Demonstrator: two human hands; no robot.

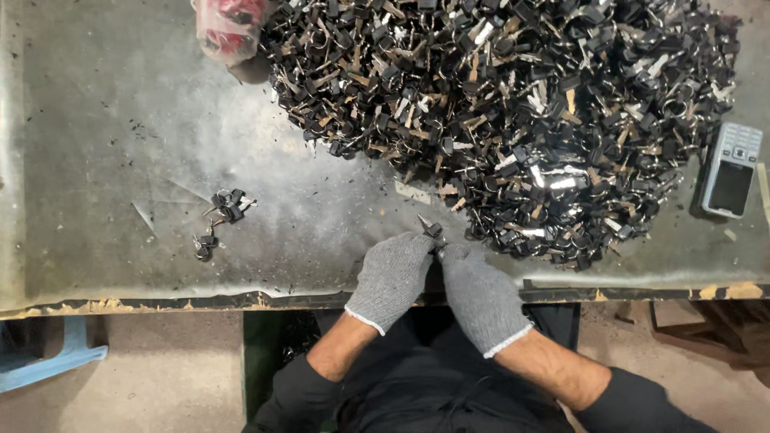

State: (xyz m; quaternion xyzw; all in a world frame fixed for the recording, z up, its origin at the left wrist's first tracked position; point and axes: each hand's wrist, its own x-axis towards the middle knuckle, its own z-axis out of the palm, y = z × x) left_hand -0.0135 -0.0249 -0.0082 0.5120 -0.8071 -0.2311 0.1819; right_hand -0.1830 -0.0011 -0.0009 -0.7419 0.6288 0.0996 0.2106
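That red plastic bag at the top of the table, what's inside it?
The red plastic bag sits beside the big key pile. Dark, lumpy shapes show through it, but the plastic blurs them and the frame cuts off its top, so the contents cannot be identified.

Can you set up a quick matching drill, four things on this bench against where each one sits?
Things:
1. big heap of keys
2. phone
3. red bag
4. small bunches of keys

Places:
A. far right of the table
B. left of the hands, apart from the heap
C. top edge, at the heap's left end
D. centre and right, beyond the hands

Pairs: 1-D, 2-A, 3-C, 4-B
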